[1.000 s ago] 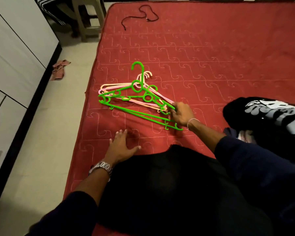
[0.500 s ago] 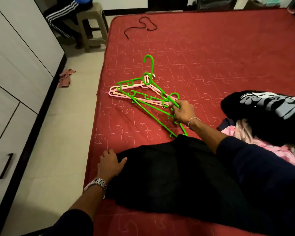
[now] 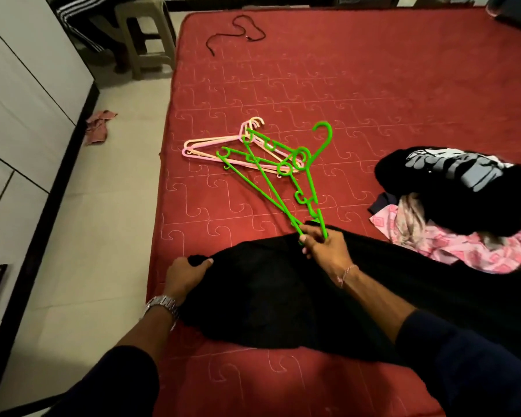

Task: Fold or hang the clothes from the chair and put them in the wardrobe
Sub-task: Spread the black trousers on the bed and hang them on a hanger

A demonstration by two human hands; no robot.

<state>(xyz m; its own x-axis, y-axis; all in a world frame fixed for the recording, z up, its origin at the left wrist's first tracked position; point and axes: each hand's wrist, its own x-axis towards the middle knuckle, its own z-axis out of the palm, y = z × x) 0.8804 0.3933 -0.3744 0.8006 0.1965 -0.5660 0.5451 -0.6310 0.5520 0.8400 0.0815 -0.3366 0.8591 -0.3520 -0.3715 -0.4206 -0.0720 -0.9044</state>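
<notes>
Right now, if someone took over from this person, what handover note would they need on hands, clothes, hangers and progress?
Left hand grips the edge of the black garment spread on the red mattress.
Right hand pinches the ends of the green hangers, lifted over the garment; pink hangers lie beyond.
Pile of clothes waits at the right, a black printed top uppermost.
Done: garment laid out, hangers picked. Left: hang it, handle the pile, load the wardrobe.

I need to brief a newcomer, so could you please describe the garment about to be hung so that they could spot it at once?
On the red mattress, look at the near edge. The plain black garment lies spread there, gripped by the left hand; unlike the heaped black printed top, it shows no print.
</notes>
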